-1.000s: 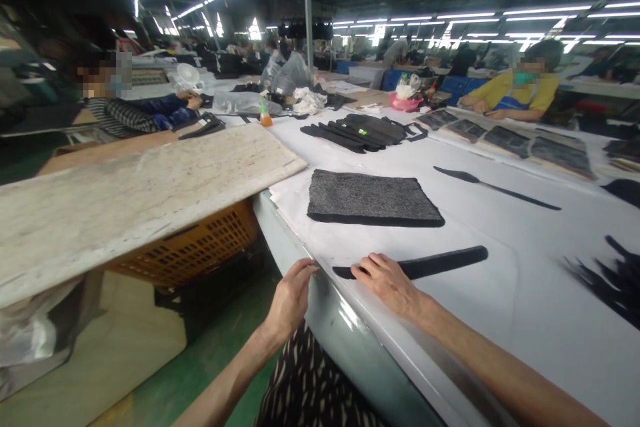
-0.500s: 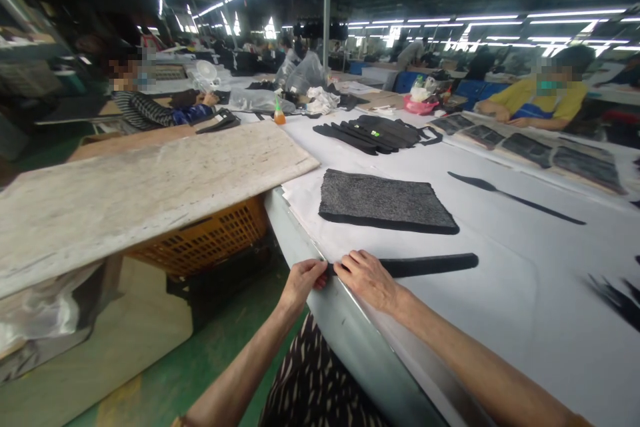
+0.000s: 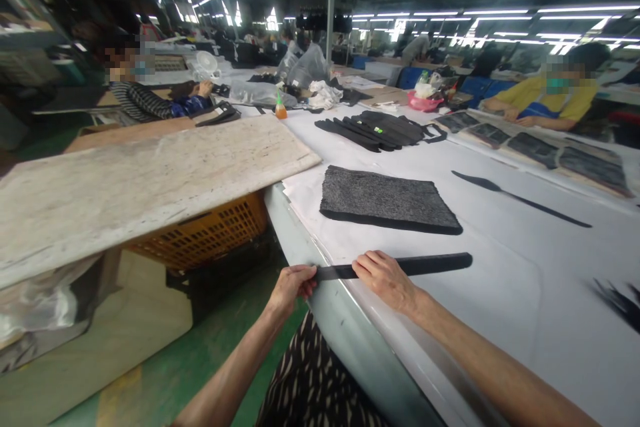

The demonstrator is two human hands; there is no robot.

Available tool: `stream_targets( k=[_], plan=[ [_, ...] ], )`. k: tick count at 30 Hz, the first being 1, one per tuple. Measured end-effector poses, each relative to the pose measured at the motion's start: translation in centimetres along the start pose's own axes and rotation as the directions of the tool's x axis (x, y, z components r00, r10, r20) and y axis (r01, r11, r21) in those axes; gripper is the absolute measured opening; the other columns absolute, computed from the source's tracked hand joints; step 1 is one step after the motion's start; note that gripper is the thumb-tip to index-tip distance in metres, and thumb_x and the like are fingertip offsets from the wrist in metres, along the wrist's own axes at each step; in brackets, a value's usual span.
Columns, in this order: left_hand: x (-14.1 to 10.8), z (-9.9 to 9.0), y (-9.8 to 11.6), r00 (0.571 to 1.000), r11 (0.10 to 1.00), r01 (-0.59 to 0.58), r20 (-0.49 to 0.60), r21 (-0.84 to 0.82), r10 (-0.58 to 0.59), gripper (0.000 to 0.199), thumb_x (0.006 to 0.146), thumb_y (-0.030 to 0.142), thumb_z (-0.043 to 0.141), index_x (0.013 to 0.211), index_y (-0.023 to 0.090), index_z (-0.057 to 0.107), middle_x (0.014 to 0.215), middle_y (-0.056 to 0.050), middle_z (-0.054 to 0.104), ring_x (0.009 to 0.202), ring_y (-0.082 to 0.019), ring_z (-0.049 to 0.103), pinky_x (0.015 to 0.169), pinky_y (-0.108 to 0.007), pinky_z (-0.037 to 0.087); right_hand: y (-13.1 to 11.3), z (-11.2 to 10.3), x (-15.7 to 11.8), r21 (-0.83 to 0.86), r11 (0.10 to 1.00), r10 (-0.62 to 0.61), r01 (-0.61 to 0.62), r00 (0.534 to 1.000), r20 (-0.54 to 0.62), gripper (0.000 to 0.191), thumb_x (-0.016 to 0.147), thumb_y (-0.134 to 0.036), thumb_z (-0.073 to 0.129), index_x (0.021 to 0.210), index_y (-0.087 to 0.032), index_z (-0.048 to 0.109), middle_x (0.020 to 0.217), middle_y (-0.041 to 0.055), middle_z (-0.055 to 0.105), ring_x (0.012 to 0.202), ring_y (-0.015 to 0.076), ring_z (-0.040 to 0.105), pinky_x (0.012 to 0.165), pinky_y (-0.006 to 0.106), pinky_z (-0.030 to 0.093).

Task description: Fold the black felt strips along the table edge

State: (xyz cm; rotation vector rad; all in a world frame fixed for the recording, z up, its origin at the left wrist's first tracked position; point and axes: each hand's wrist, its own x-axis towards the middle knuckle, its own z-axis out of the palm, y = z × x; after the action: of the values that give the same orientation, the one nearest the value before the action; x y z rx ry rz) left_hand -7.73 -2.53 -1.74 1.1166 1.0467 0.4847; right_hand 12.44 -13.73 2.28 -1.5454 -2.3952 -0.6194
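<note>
A long black strip [image 3: 435,263] lies across the edge of the white-covered table [image 3: 500,307]. Its left end is pinched between the thumb and fingers of my left hand [image 3: 293,287], just past the table edge. My right hand [image 3: 385,277] has its fingers closed on the middle of the strip, pressed to the table. Beyond the strip lies a stack of grey, black-edged pieces [image 3: 390,199]. A thin dark pointed piece [image 3: 520,199] rests farther right.
Black pieces with a green tag [image 3: 380,130] lie farther back, near an orange bottle [image 3: 281,107]. A worn pale board [image 3: 150,180] is at the left over a yellow crate [image 3: 215,233]. One person [image 3: 550,97] sits back right, another [image 3: 145,100] back left.
My left hand has moved left with the strip's end, and my right hand has shifted right along it. More of the strip shows between my hands.
</note>
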Motion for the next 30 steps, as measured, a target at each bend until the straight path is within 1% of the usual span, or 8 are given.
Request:
stream_targets(
  k=[7, 11, 16, 19, 23, 26, 28, 30],
  plan=[
    [0.4, -3.2, -2.0, 0.997, 0.999, 0.014, -0.081, 0.032, -0.011, 0.031, 0.055, 0.042, 0.069, 0.049, 0.014, 0.058, 0.044, 0.0, 0.051, 0.038, -0.009, 0.043, 0.039, -0.022, 0.029, 0.4, 0.0, -1.3, 0.024, 1.0, 0.015, -0.015, 1.0, 0.0, 0.025, 0.083, 0.005, 0.041, 0.087, -0.01, 0.061, 0.079, 0.0051, 0.054, 0.073, 0.0173, 0.046, 0.069, 0.03, 0.043],
    [0.3, -4.7, -3.1, 0.994, 0.998, 0.055, -0.1, 0.014, -0.053, 0.033, 0.053, 0.043, 0.072, 0.047, 0.014, 0.057, 0.042, 0.001, 0.051, 0.037, -0.008, 0.041, 0.038, -0.022, 0.027, 0.7, -0.5, -1.9, 0.029, 1.0, -0.012, 0.012, 1.0, 0.009, 0.025, 0.084, 0.005, 0.041, 0.09, -0.008, 0.061, 0.081, 0.006, 0.054, 0.074, 0.0178, 0.047, 0.069, 0.031, 0.044],
    [0.2, -5.5, -4.1, 0.993, 0.992, 0.093, -0.067, -0.09, -0.099, 0.032, 0.049, 0.041, 0.075, 0.052, 0.014, 0.058, 0.045, 0.001, 0.053, 0.04, -0.009, 0.044, 0.04, -0.021, 0.031, 0.9, -0.8, -1.8, 0.006, 0.997, -0.079, 0.079, 0.997, 0.023, 0.025, 0.084, 0.005, 0.04, 0.09, -0.008, 0.061, 0.08, 0.0059, 0.054, 0.074, 0.0174, 0.047, 0.067, 0.031, 0.044],
    [0.3, -5.7, -4.3, 0.995, 0.983, 0.09, -0.033, -0.158, -0.097, 0.033, 0.049, 0.041, 0.075, 0.053, 0.015, 0.056, 0.046, 0.001, 0.052, 0.042, -0.009, 0.044, 0.041, -0.021, 0.032, 1.0, -0.6, -1.5, -0.036, 0.99, -0.131, 0.133, 0.99, 0.046, 0.027, 0.084, 0.006, 0.039, 0.089, -0.01, 0.061, 0.079, 0.005, 0.053, 0.072, 0.0167, 0.047, 0.067, 0.031, 0.044],
    [0.5, -6.3, -4.7, 0.996, 0.978, 0.085, -0.012, -0.192, -0.089, 0.034, 0.051, 0.04, 0.075, 0.051, 0.015, 0.053, 0.045, 0.002, 0.05, 0.041, -0.008, 0.042, 0.041, -0.021, 0.031, 1.5, -0.7, -1.8, -0.049, 0.983, -0.175, 0.178, 0.983, 0.062, 0.028, 0.086, 0.005, 0.038, 0.091, -0.009, 0.061, 0.081, 0.0057, 0.053, 0.073, 0.0167, 0.047, 0.067, 0.031, 0.044],
    [0.5, -7.2, -5.5, 0.996, 0.977, 0.078, -0.033, -0.197, -0.086, 0.037, 0.049, 0.042, 0.077, 0.051, 0.015, 0.053, 0.045, 0.003, 0.048, 0.041, -0.008, 0.04, 0.042, -0.021, 0.029, 2.1, -1.1, -2.8, -0.036, 0.988, -0.149, 0.152, 0.986, 0.071, 0.026, 0.087, 0.003, 0.037, 0.094, -0.007, 0.061, 0.081, 0.0067, 0.053, 0.074, 0.0173, 0.047, 0.067, 0.031, 0.045],
    [0.1, -7.9, -5.7, 0.995, 0.979, 0.053, -0.071, -0.195, -0.068, 0.04, 0.047, 0.046, 0.079, 0.051, 0.015, 0.053, 0.046, 0.003, 0.048, 0.042, -0.008, 0.039, 0.042, -0.02, 0.029, 2.4, -1.3, -3.5, -0.036, 0.992, -0.119, 0.121, 0.991, 0.067, 0.027, 0.087, 0.003, 0.037, 0.095, -0.007, 0.06, 0.082, 0.0072, 0.054, 0.074, 0.0175, 0.048, 0.066, 0.031, 0.045],
    [-0.5, -8.1, -5.2, 0.991, 0.981, -0.002, -0.132, -0.194, -0.024, 0.042, 0.049, 0.05, 0.078, 0.055, 0.016, 0.056, 0.053, 0.002, 0.053, 0.048, -0.009, 0.044, 0.047, -0.021, 0.034, 2.6, -1.4, -3.8, -0.043, 0.993, -0.108, 0.111, 0.992, 0.062, 0.028, 0.087, 0.004, 0.036, 0.096, -0.007, 0.06, 0.082, 0.0074, 0.054, 0.074, 0.0174, 0.048, 0.067, 0.031, 0.044]
  ],
)
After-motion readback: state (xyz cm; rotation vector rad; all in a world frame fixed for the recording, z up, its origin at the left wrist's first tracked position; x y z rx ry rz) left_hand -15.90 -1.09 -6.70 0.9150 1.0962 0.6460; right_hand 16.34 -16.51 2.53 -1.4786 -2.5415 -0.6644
